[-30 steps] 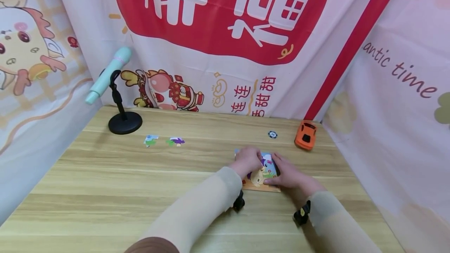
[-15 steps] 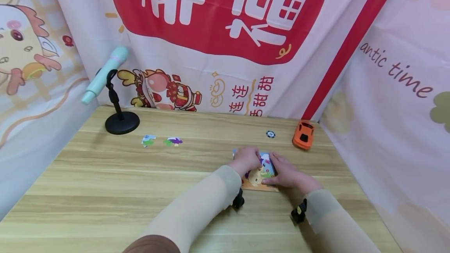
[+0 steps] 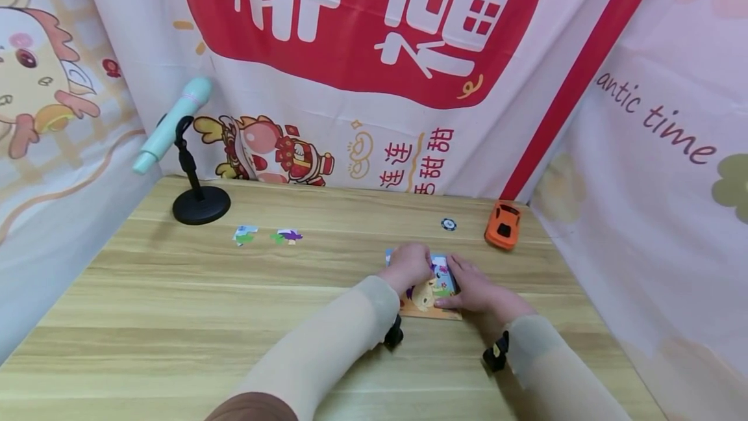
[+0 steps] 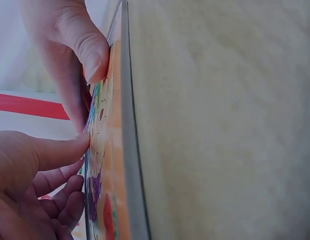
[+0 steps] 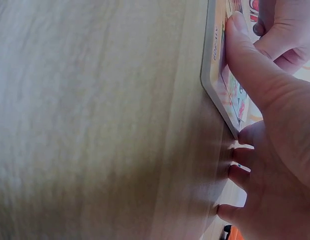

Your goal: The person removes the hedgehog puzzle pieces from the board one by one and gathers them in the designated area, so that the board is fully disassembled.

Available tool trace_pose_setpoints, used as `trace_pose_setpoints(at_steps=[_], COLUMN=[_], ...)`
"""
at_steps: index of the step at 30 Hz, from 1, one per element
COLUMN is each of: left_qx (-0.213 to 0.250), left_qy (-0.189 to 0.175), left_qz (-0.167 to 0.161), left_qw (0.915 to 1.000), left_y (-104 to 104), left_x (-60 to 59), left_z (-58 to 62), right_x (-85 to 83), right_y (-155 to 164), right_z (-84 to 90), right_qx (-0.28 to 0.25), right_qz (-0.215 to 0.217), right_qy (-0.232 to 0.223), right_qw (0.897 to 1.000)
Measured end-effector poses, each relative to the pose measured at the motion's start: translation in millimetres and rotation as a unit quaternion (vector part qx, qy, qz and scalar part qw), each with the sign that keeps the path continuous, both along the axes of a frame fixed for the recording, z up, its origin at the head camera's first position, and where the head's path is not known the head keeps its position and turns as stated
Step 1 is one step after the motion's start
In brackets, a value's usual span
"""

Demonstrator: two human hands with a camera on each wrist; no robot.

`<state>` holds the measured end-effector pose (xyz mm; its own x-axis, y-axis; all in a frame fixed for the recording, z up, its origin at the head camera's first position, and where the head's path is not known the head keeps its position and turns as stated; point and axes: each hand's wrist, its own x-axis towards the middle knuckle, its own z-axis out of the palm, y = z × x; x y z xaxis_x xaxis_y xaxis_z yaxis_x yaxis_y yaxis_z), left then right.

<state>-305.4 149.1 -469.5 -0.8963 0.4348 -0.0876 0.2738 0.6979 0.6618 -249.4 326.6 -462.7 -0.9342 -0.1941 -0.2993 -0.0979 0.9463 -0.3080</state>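
Observation:
A jigsaw puzzle board (image 3: 429,310) with a bright cartoon picture and an orange lower border lies flat on the table. My left hand (image 3: 411,264) bends over its upper middle, with thumb and curled fingers together at the picture; they seem to pinch a puzzle piece, mostly hidden. In the left wrist view, the left thumb (image 4: 62,151) meets the picture's surface. My right hand (image 3: 476,288) holds the board's right side. Its thumb (image 5: 250,60) lies on top of the picture, and its other fingers reach down beside the edge to the table.
Two loose puzzle pieces, one blue and green (image 3: 244,234) and one purple and green (image 3: 287,236), lie at the left. Behind the board are a small round chip (image 3: 448,224) and an orange toy car (image 3: 502,226). A mint microphone (image 3: 175,125) leans on a black stand (image 3: 201,205).
The head view has turned very slightly, shifting everything a little leftward. Both hands stay at the same places on the puzzle board, and the loose pieces have not moved.

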Motion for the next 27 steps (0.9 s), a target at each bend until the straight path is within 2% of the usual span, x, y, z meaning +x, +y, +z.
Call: trace_pose_setpoints(at_steps=[5,9,12,16,20,27], left_qx=[0.002,0.015,0.023,0.031,0.023,-0.020], left_qy=[0.007,0.007,0.015,0.024,0.032,0.067], left_qz=[-0.013,-0.013,-0.012,-0.005,0.019,0.044], left_qw=[0.9999,0.9998,0.9995,0.9992,0.9990,0.9966], left_y=[-3,-9,-23,-56,-94,-161], left_x=[-0.1,-7.6,-15.1,-24.8,-38.0,-61.0], left_z=[4.0,1.7,3.5,12.4,18.6,23.8], right_x=[-0.1,0.4,1.4,1.1,1.5,1.5], right_y=[1,0,0,0,-1,-1], right_z=[0.0,0.2,0.2,-0.7,-1.0,-1.4], right_qx=[-0.003,-0.006,-0.003,-0.001,-0.002,0.000], right_qz=[-0.002,-0.005,-0.010,-0.015,-0.017,-0.015], right_qy=[-0.001,-0.004,-0.006,-0.005,-0.005,-0.006], right_qw=[1.000,1.000,1.000,1.000,1.000,1.000])
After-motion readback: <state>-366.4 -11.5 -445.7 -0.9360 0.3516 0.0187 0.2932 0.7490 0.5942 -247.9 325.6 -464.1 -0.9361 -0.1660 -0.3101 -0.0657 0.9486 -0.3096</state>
